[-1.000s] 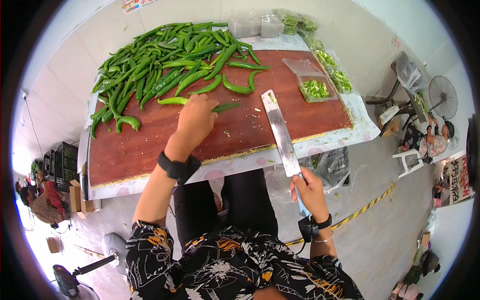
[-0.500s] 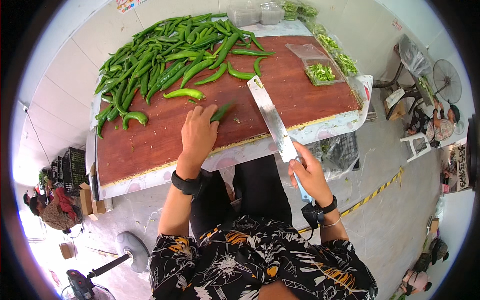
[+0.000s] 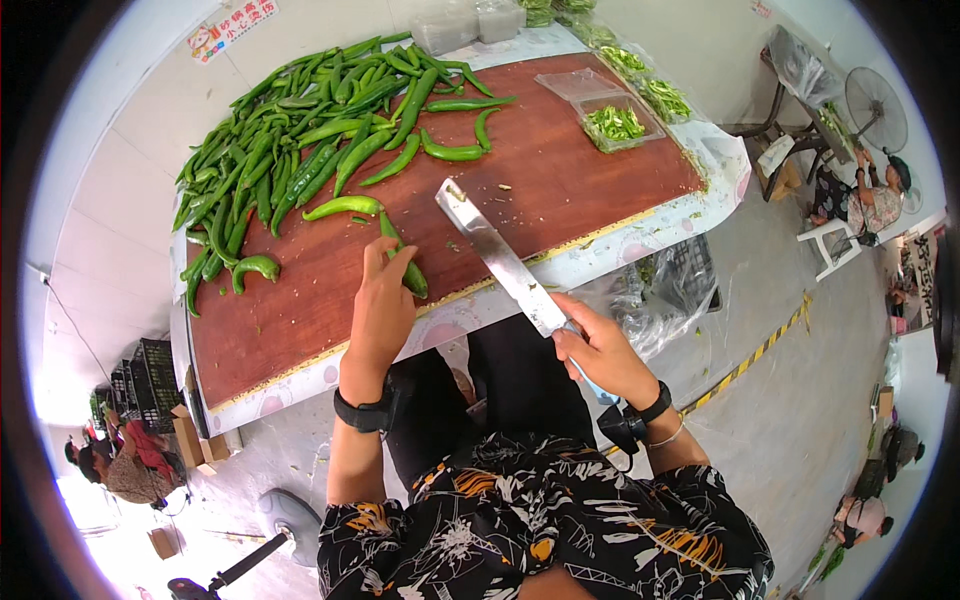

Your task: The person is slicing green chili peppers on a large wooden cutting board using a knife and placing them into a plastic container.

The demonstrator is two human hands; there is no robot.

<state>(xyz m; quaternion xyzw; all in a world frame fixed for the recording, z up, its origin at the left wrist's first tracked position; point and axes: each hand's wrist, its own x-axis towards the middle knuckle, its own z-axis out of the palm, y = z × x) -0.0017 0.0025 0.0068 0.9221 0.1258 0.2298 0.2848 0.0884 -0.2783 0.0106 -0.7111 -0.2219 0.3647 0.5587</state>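
Observation:
My left hand (image 3: pixel 380 305) is at the board's near side, its thumb and index fingertips on a long green chili pepper (image 3: pixel 412 272) that lies pointing toward me. My right hand (image 3: pixel 605 352) grips a long, rectangular-bladed kitchen knife (image 3: pixel 497 256) by its light blue handle. The blade slants up and left over the board, right of the pepper, and its squared tip has a hole. A paler green chili pepper (image 3: pixel 342 207) lies just beyond my left hand. A big heap of green chili peppers (image 3: pixel 290 135) covers the far left of the reddish-brown board (image 3: pixel 290 320).
An open clear plastic box (image 3: pixel 615 125) with cut green pieces stands at the far right. Behind it are filled bags (image 3: pixel 665 100) and stacked clear containers (image 3: pixel 443 33). A plastic-lined crate (image 3: pixel 670 290) sits below the table's right edge. Other people work at both sides, beside a fan (image 3: pixel 876 110).
My left hand has drawn nearer and lower, and the pepper by it now lies pointing toward me. The knife has shifted left across the board. My view has turned slightly.

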